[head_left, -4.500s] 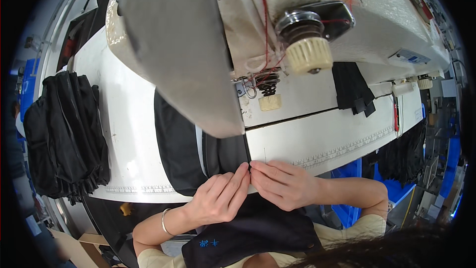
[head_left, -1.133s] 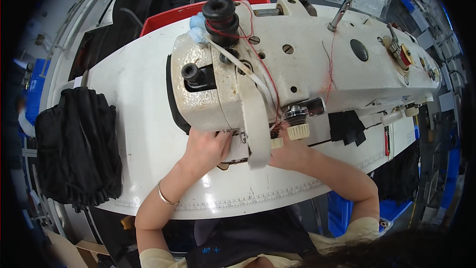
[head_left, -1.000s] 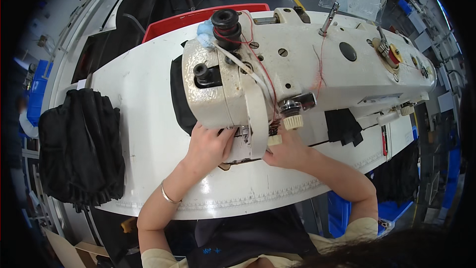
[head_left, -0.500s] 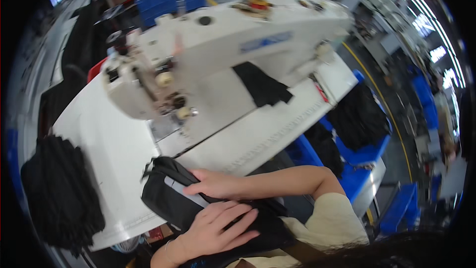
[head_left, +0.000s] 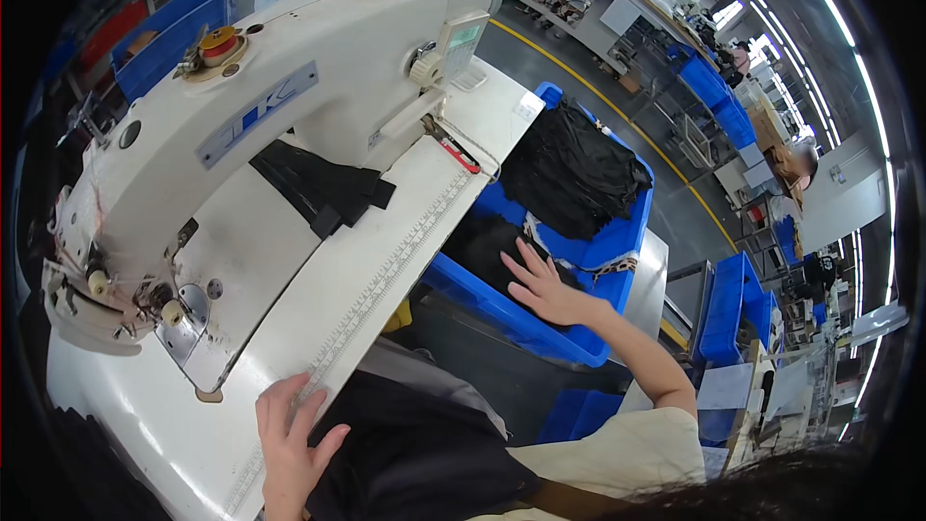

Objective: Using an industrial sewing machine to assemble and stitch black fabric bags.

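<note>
My right hand (head_left: 550, 291) reaches over a blue bin (head_left: 511, 312), its fingers spread across black fabric pieces (head_left: 485, 249) lying inside. A second, taller stack of black pieces (head_left: 577, 174) fills the bin's far part. At the near edge of the white sewing table (head_left: 145, 405), my left hand (head_left: 292, 439) rests with fingers apart and nothing in them. In front of it stands a white sewing machine (head_left: 357, 58). Several black strips (head_left: 318, 183) lie under the machine's arm. Black cloth (head_left: 405, 453) covers my lap.
Red-handled snips (head_left: 453, 152) lie near the table's right end, and a printed ruler (head_left: 386, 256) runs along its front edge. A dark stack (head_left: 82, 453) sits at the lower left. More blue bins (head_left: 731, 314) and work benches stand to the right.
The black pouch with a grey stripe that both hands held is out of them and not visible. My right hand has moved right to the bin, my left onto the table edge. The view has swung right.
</note>
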Demonstrator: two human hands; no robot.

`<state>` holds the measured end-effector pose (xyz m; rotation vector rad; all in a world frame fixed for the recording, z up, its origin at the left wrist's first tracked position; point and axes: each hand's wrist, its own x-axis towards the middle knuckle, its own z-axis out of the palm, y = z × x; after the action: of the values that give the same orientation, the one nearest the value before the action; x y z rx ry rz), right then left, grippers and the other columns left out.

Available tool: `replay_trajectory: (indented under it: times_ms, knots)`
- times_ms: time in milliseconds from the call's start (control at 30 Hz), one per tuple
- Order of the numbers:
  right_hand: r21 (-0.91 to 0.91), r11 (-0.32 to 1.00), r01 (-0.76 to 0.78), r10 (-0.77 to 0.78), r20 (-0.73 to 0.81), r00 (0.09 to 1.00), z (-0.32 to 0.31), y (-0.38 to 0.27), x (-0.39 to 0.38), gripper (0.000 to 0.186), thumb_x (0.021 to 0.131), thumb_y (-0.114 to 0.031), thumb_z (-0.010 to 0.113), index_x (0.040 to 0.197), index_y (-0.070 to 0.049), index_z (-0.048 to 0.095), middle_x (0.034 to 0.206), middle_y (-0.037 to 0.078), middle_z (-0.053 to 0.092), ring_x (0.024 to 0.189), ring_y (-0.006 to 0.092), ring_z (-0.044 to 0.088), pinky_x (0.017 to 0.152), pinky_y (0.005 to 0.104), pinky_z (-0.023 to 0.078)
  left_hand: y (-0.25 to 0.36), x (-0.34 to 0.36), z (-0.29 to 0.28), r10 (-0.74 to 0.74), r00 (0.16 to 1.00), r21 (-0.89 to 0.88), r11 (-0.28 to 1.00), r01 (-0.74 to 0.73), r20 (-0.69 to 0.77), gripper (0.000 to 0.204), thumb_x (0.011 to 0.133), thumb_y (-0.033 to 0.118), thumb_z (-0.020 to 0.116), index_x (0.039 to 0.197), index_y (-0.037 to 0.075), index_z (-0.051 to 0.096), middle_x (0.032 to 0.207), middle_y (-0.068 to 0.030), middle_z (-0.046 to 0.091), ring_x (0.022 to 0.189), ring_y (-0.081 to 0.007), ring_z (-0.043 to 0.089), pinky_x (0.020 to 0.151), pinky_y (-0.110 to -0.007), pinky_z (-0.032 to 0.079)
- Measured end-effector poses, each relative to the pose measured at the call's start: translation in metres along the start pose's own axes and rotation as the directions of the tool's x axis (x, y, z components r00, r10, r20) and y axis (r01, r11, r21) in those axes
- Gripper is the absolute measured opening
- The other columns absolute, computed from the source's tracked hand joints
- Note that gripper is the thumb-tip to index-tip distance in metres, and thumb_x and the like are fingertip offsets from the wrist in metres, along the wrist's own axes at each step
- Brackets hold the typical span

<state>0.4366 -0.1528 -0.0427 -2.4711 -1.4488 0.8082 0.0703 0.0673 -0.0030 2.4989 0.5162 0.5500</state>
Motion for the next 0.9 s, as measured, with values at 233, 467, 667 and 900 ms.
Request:
replay_trajectory:
  times_ms: [233,467,667,900]
  knots:
    - [-0.524,0.785,0.331,-0.581,-0.435,0.688,0.13,0.133,0.098,0.057,0.076,-0.042,0.067,0.12,-0.011,0.047,0.148,0.032,0.016,0.134,0.0586,0.008,0.098,0.078,0.005,0.001,0.01,0.001,-0.095,0.992,-0.05,0.994,0.099,0.089,0.043,0.071,0.025,0.074,0.105,0.003,0.062,0.116,-0.014,0.055,0.105,-0.0335,0.048,0.088,-0.043,0.042]
    - [-0.71,0.683,0.171,-0.2,0.044,0.979,0.091,0.091,0.074,0.056,0.084,-0.024,0.053,0.135,-0.005,0.042,0.148,0.031,0.013,0.135,0.0466,0.023,0.102,0.0557,0.034,0.017,0.0,-0.031,-0.067,0.986,-0.222,0.975,0.032,-0.154,0.018,0.074,0.011,0.071,0.089,0.001,0.065,0.09,-0.0078,0.065,0.078,-0.0268,0.062,0.074,-0.033,0.049]
    - [-0.41,0.806,0.426,-0.531,-0.184,0.827,-0.067,-0.165,0.034,0.013,0.085,-0.013,0.059,0.076,-0.003,0.059,0.069,0.012,0.057,0.06,0.0301,0.058,0.053,0.0396,0.045,0.086,-0.029,-0.121,0.407,0.898,0.536,0.802,-0.263,-0.167,0.028,0.071,0.006,0.065,0.099,0.007,0.062,0.088,-0.0082,0.065,0.082,-0.0221,0.062,0.069,-0.033,0.05]
    - [-0.063,0.013,0.998,-0.968,-0.252,-0.003,0.043,-0.365,0.072,0.024,0.076,-0.009,0.069,0.098,-0.001,0.062,0.089,0.011,0.058,0.078,0.0272,0.06,0.065,0.0351,0.049,0.101,-0.105,-0.13,0.77,0.42,0.876,0.408,0.256,-0.481,0.007,0.077,0.003,0.062,0.081,0.003,0.068,0.075,-0.0039,0.066,0.069,-0.0116,0.063,0.062,-0.021,0.046]
